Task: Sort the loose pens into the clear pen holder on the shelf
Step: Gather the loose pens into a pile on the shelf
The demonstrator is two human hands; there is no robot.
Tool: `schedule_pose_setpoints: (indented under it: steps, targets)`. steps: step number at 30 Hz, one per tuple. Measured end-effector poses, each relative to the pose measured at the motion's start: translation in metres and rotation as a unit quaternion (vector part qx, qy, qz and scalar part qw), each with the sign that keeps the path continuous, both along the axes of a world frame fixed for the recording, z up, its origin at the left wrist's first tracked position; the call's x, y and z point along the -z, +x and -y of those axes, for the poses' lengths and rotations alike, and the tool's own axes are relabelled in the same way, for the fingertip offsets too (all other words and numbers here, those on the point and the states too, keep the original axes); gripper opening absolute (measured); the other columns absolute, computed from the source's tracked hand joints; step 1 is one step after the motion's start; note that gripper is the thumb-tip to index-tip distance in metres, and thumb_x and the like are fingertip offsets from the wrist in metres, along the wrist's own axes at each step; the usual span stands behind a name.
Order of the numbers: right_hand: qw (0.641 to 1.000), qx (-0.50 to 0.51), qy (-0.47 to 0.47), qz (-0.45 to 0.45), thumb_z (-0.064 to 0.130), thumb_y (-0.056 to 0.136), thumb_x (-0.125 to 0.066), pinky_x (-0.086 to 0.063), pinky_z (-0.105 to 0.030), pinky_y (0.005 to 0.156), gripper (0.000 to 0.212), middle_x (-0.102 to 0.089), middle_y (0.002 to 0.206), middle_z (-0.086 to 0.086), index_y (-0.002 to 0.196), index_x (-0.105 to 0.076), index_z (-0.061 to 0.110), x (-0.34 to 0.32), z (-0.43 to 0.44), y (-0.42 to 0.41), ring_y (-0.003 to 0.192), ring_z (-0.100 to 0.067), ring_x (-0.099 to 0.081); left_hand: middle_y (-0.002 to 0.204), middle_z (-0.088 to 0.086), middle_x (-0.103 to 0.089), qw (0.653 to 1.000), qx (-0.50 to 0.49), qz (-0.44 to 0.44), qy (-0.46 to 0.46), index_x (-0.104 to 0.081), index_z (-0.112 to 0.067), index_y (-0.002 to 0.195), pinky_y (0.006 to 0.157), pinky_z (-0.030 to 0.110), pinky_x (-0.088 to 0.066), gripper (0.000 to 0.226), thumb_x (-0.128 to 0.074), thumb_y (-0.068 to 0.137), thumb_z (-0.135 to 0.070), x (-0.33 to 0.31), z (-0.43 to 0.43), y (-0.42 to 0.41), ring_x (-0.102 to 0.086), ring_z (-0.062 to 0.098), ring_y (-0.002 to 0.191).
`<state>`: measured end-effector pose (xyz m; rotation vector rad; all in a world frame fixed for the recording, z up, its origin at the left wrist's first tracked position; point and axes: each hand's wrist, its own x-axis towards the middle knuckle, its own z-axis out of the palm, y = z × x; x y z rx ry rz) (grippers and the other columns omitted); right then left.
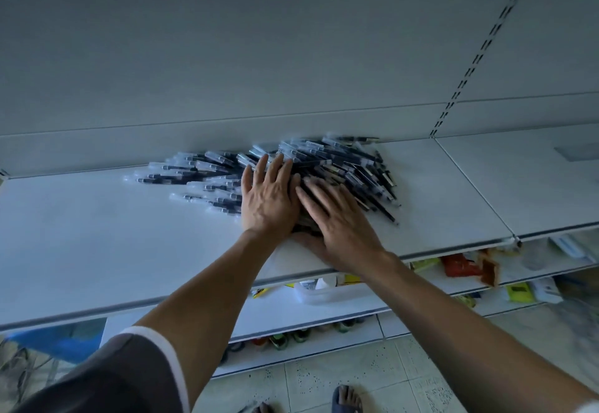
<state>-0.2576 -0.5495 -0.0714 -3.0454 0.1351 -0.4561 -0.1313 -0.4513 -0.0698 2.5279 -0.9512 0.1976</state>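
A big heap of loose pens (343, 163), dark with clear caps, lies spread on the white top shelf (97, 237) against the back panel. My left hand (269, 195) rests flat on the middle of the heap, fingers spread. Beside it, touching, my right hand (337, 221) also presses flat on the pens, fingers apart, thumb near the shelf's front. Neither hand grips a pen. Pens under both palms are hidden. A faint clear rectangular thing (580, 151) sits on the shelf at far right; I cannot tell whether it is the pen holder.
The shelf's front edge (194, 292) runs below my wrists. Lower shelves (421, 289) carry packets and small goods. A slotted upright (453, 101) divides the back panel. A blue object (58, 344) sits low left. Tiled floor and sandalled feet (346, 399) show below.
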Motion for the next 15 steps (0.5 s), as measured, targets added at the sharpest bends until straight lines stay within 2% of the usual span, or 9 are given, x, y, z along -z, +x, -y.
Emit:
schedule_pose_setpoints:
  steps: [4, 7, 10, 15]
  targets:
    - [0.998, 0.006, 0.048, -0.026, 0.051, 0.095, -0.045, -0.009, -0.045, 0.12, 0.066, -0.02, 0.159, -0.003, 0.151, -0.027, 0.021, 0.001, 0.005, 0.004, 0.147, -0.022, -0.013, 0.147, 0.001, -0.045, 0.997, 0.021, -0.017, -0.072, -0.049, -0.019, 0.138, 0.118, 0.039, -0.012, 0.054, -0.023, 0.097, -0.042, -0.006, -0.007, 0.002, -0.028, 0.021, 0.142]
    - [0.996, 0.005, 0.06, -0.065, 0.05, 0.095, -0.046, -0.011, -0.046, 0.12, 0.066, -0.016, 0.16, -0.001, 0.151, -0.027, 0.02, -0.012, 0.007, 0.005, 0.148, -0.021, -0.01, 0.146, 0.001, -0.047, 0.996, 0.051, -0.017, -0.073, -0.051, -0.019, 0.137, 0.119, 0.038, -0.013, 0.056, -0.024, 0.096, -0.047, -0.015, -0.019, -0.003, -0.029, 0.02, 0.142]
    - [0.993, 0.012, 0.046, -0.113, 0.049, 0.097, -0.043, -0.003, -0.042, 0.121, 0.066, -0.003, 0.162, 0.003, 0.153, -0.018, 0.024, -0.027, 0.007, 0.007, 0.148, -0.019, -0.001, 0.143, 0.001, -0.05, 0.996, 0.068, -0.003, -0.061, -0.054, -0.019, 0.134, 0.119, 0.037, -0.014, 0.05, -0.034, 0.096, -0.044, -0.022, -0.039, -0.014, -0.034, 0.02, 0.139]
    - [0.984, 0.014, 0.044, -0.171, 0.05, 0.094, -0.05, -0.007, -0.042, 0.118, 0.066, -0.004, 0.162, 0.003, 0.15, -0.027, 0.024, -0.05, 0.001, 0.01, 0.148, -0.024, -0.005, 0.134, 0.003, -0.058, 0.997, 0.049, 0.042, -0.039, -0.061, -0.016, 0.126, 0.111, 0.038, -0.032, 0.042, -0.047, 0.091, -0.035, -0.032, -0.08, -0.041, -0.047, 0.023, 0.129]
